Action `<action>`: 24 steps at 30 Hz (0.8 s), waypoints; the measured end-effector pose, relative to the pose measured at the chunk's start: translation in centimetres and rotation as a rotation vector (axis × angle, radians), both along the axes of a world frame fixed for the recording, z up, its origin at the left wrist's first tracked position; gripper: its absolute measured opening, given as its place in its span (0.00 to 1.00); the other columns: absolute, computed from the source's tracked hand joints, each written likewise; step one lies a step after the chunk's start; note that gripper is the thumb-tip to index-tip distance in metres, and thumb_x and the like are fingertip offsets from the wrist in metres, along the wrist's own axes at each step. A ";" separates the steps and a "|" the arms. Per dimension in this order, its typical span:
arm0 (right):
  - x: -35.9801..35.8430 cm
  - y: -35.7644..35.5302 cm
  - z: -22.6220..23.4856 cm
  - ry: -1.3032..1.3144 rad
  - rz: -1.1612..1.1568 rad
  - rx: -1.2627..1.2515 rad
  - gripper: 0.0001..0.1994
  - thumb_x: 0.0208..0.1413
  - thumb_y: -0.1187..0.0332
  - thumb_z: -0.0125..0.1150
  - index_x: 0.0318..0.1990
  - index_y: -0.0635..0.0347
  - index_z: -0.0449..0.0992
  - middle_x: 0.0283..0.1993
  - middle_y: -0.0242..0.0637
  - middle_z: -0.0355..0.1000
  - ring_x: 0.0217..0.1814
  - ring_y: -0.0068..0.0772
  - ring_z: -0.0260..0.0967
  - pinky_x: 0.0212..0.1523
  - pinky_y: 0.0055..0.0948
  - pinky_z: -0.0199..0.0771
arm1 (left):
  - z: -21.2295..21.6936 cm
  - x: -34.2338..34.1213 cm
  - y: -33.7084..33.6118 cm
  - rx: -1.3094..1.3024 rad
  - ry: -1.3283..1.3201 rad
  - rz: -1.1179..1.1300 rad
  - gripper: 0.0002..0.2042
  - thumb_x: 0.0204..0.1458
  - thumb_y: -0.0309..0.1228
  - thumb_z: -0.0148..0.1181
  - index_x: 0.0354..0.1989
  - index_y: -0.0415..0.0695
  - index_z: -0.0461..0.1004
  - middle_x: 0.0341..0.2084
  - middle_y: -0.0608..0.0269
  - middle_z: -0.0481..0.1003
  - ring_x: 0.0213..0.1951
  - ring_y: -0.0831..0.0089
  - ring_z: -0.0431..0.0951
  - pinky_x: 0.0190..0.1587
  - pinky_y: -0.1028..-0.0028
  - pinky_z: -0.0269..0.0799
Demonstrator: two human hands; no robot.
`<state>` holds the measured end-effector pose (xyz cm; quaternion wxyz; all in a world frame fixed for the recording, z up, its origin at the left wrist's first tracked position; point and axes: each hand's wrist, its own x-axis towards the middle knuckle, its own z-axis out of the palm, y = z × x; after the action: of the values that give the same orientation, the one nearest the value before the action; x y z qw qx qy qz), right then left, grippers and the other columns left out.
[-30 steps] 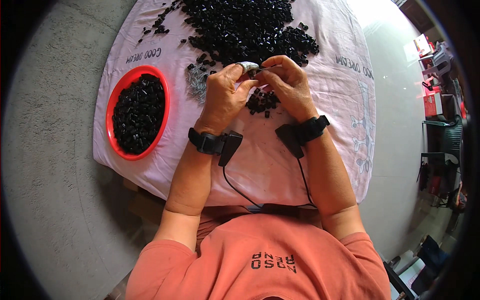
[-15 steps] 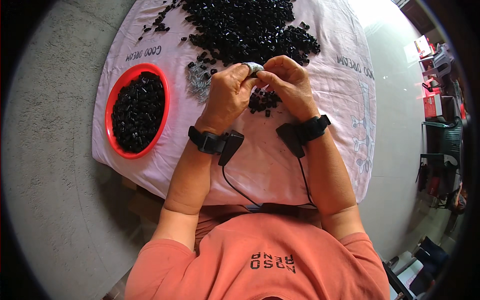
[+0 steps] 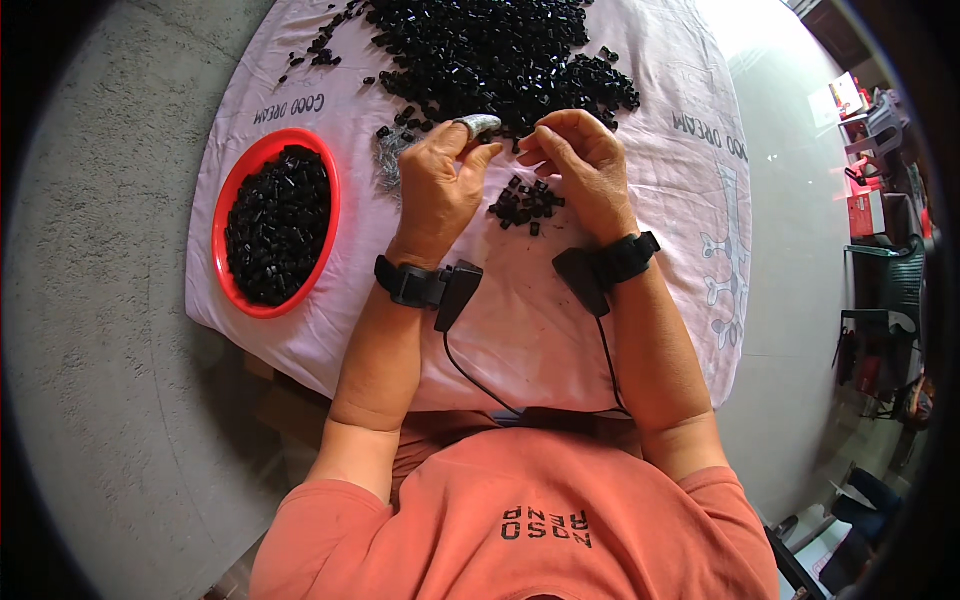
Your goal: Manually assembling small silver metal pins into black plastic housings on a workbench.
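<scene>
My left hand (image 3: pixel 440 195) is over the near edge of a large pile of small black plastic pieces (image 3: pixel 490 60). A silvery wrap (image 3: pixel 478 125) covers the tip of its index finger. Thumb and index finger stand apart, and I make out nothing held between them. To its right, my right hand (image 3: pixel 590 170) has its fingers curled and thumb pressed in; anything in that pinch is too small to tell. A smaller heap of black pieces (image 3: pixel 527 203) lies on the cloth between the hands. Beside my left hand is a tangle of thin silvery pins or wires (image 3: pixel 390 160).
At the left, a red oval basin (image 3: pixel 222 240) holds many black pieces. A pale pink printed cloth (image 3: pixel 680 200) covers the table. Loose pieces (image 3: pixel 322 55) trail at the far left. Cables run from the black wrist devices (image 3: pixel 460 295) toward my body. Chairs (image 3: pixel 905 280) stand at the right.
My hands have moved apart from where they met. The left has shifted left, uncovering the wrapped fingertip and more of the small heap. My right hand has barely shifted.
</scene>
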<state>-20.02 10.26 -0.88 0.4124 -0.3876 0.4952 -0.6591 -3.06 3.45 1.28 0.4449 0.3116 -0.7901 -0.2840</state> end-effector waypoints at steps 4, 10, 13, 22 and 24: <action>-0.3 -0.2 -0.5 -0.010 -0.083 -0.025 0.05 0.67 0.71 0.61 0.45 0.62 0.76 0.37 0.36 0.82 0.37 0.24 0.81 0.35 0.22 0.79 | -0.2 1.3 -1.4 -0.030 0.102 0.170 0.10 0.53 0.22 0.68 0.43 0.38 0.82 0.31 0.56 0.83 0.31 0.71 0.83 0.36 0.70 0.77; -0.7 0.1 -0.1 0.047 0.042 0.088 0.05 0.62 0.72 0.65 0.43 0.60 0.80 0.36 0.33 0.81 0.38 0.23 0.80 0.39 0.24 0.81 | 0.5 6.5 -3.0 -0.134 0.040 0.665 0.11 0.56 0.27 0.66 0.46 0.36 0.81 0.31 0.56 0.85 0.33 0.72 0.84 0.38 0.70 0.78; -1.0 -0.1 -1.1 0.466 0.113 -0.001 0.04 0.58 0.73 0.68 0.40 0.60 0.83 0.35 0.32 0.81 0.39 0.21 0.80 0.40 0.26 0.80 | -1.5 10.6 -4.2 -0.189 -0.114 0.785 0.09 0.54 0.28 0.67 0.37 0.34 0.81 0.26 0.57 0.82 0.27 0.69 0.81 0.34 0.66 0.76; -1.1 0.4 -0.5 0.902 0.157 -0.098 0.09 0.49 0.74 0.68 0.40 0.58 0.85 0.46 0.38 0.77 0.46 0.41 0.78 0.49 0.34 0.79 | -0.8 10.7 -2.6 -0.203 -0.148 0.783 0.08 0.52 0.29 0.66 0.30 0.35 0.78 0.30 0.55 0.79 0.27 0.61 0.79 0.33 0.62 0.75; -1.2 0.3 -0.6 0.911 0.164 -0.085 0.09 0.50 0.73 0.69 0.40 0.57 0.85 0.47 0.36 0.76 0.47 0.40 0.77 0.50 0.34 0.78 | -0.5 8.9 -2.4 -0.233 -0.146 0.594 0.09 0.53 0.28 0.65 0.40 0.38 0.83 0.32 0.53 0.82 0.33 0.63 0.83 0.39 0.66 0.77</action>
<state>-21.18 10.53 -1.47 0.1875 -0.6918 0.5664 -0.4068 5.85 1.09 0.80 0.4834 0.4951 -0.7215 -0.0262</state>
